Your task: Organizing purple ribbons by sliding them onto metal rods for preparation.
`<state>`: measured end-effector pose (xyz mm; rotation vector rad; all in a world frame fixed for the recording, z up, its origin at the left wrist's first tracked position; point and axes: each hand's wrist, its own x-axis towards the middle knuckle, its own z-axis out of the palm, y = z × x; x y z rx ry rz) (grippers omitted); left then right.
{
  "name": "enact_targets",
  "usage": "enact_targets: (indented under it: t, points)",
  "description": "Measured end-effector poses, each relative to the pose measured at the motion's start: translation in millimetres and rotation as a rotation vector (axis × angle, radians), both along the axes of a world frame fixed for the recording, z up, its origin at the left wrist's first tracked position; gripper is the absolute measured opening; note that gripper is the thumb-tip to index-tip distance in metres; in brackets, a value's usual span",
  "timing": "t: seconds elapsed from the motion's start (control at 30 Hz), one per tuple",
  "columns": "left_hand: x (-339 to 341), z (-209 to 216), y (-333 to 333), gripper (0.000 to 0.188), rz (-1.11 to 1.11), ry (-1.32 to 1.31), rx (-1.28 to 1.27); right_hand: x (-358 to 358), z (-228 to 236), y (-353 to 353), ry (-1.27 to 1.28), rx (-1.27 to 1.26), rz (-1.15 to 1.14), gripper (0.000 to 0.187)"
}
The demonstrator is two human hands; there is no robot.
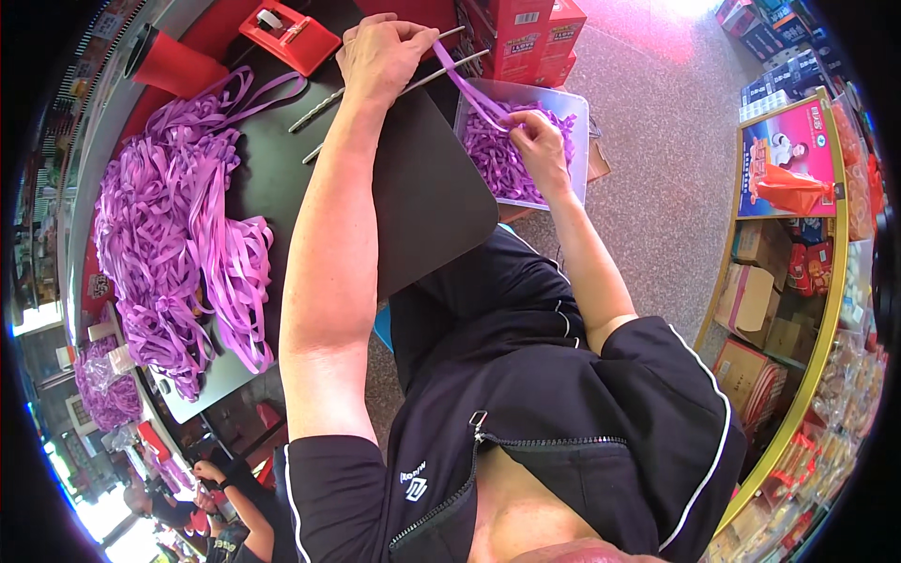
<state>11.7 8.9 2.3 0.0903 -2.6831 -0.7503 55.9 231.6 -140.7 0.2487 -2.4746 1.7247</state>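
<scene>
2 hands share 1 purple strip [457, 72], which slants between them past the corner of the black table [427, 178]. the left hand [385, 56] has its thumb and forefinger closed on the strip's upper stretch, right by the tip of 1 of the metal rods [427, 81]; i cannot tell whether it grips that rod too. the right hand [540, 145] pinches the lower stretch above the clear bin [581, 131]. gripping at 2 points probably keeps that stretch straight and untwisted. the bin seems set just beside the table so that loose strip can lie within easy reach, its walls keeping the purple tangle [497, 164] together. the big heap [155, 235] lies on the table's left side, perhaps to leave room for the left forearm.

by count: 2 metal rods, side by side and partly hidden by the left arm; 1 bin; 1 big heap on the table; 1 smaller purple pile [108, 385] farther off at the lower left. 1 red tub [169, 61] and 1 red holder [289, 36], maybe for tape, sit beyond the heap. at least 2 red boxes [507, 38] stand behind the bin. the strips are too tangled to count.
</scene>
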Motion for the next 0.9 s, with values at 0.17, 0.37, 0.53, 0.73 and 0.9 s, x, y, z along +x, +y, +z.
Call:
enact_targets:
  t: [0.17, 0.37, 0.53, 0.73, 0.9]
  points:
    - [1.5, 3.3, 2.1, 0.028, 0.002, -0.021, -0.021, 21.2, -12.3, -2.0, 0.328, 0.132, 0.087, 0.024]
    - [1.0, 4.3, -0.7, 0.036, 0.001, -0.038, -0.012, 22.5, -7.6, -7.3, 0.395, 0.158, 0.191, 0.030]
    - [0.4, 8.2, 3.0, 0.034, 0.007, -0.060, -0.003, -7.1, 18.3, -15.7, 0.326, -0.097, -0.094, 0.024]
    - [-1.5, 4.5, -0.2, 0.032, -0.019, -0.039, 0.004, -54.1, 63.2, -40.3, 0.141, -0.446, 0.179, 0.027]
    - [-1.1, 3.2, -0.2, 0.031, -0.028, -0.020, 0.013, -86.5, 76.2, -50.2, 0.016, -0.380, 0.603, 0.032]
